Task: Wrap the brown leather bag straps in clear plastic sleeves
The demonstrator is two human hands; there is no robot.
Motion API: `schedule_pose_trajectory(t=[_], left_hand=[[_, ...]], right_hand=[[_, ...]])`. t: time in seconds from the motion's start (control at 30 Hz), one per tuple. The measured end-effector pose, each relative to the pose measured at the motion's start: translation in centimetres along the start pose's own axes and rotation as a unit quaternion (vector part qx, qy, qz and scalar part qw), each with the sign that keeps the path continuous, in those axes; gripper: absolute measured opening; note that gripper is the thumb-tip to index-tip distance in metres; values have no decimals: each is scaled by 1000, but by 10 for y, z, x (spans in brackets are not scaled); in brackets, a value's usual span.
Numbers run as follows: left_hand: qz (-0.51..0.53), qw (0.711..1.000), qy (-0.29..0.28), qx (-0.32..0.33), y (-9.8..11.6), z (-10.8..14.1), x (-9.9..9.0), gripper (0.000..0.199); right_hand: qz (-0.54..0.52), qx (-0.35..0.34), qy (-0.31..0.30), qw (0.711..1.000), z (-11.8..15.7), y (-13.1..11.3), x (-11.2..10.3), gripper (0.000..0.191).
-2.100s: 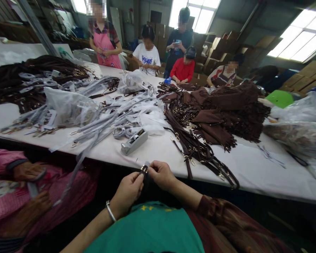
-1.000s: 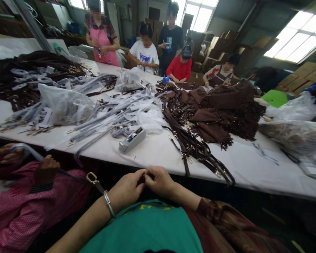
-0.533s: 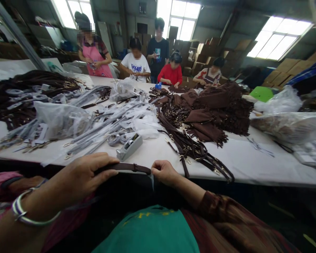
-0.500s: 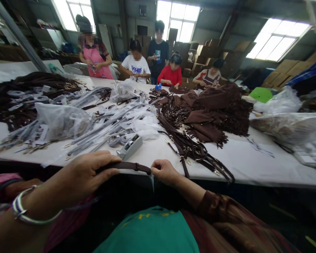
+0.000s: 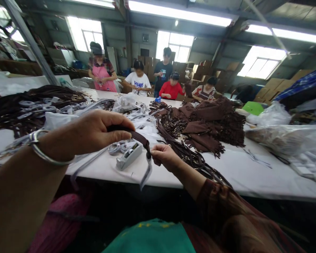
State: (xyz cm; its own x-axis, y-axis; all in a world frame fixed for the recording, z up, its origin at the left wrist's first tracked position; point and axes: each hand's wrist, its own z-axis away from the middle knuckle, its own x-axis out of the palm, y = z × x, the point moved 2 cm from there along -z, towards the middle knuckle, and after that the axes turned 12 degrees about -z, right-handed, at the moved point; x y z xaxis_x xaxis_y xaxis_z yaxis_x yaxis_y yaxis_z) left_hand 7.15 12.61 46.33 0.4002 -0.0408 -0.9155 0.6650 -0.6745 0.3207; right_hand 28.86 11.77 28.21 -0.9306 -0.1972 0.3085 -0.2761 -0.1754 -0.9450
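Observation:
A dark brown strap (image 5: 140,137) is held up over the table's front edge and bends downward toward its right part. My left hand (image 5: 107,128) grips it between thumb and fingers, palm down, a silvery bangle on the wrist. My right hand (image 5: 164,156) pinches at the strap's lower bend, by a keeper loop; the fingertips partly hide the spot. From there a length in pale translucent wrapping (image 5: 146,174) hangs down. Just behind the hanging part, a grey tape dispenser (image 5: 129,157) stands on the white table (image 5: 168,179).
Plastic-wrapped straps (image 5: 86,167) lie on the left. Dark straps with metal clasps (image 5: 197,158) and a heap of fringed brown pieces (image 5: 213,119) are on the right. Clear plastic bags (image 5: 284,137) sit farther right. Several people stand or sit across the table.
Both hands have risen from the table edge with the strap, the left one more. The strap now bends downward, and more wrapped length hangs below. The view has tilted upward.

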Motion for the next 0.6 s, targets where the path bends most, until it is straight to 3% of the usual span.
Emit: schedule_pose_trajectory(t=[0.23, 0.4, 0.6], left_hand=[[12, 999, -13, 42, 4, -4, -36, 42], [38, 994, -68, 78, 5, -5, -34, 28], [-125, 990, -54, 37, -8, 3, -39, 31]], right_hand=[[74, -22, -47, 996, -5, -27, 12, 9], [59, -40, -82, 994, -9, -46, 27, 14], [76, -43, -57, 995, -15, -43, 24, 11]])
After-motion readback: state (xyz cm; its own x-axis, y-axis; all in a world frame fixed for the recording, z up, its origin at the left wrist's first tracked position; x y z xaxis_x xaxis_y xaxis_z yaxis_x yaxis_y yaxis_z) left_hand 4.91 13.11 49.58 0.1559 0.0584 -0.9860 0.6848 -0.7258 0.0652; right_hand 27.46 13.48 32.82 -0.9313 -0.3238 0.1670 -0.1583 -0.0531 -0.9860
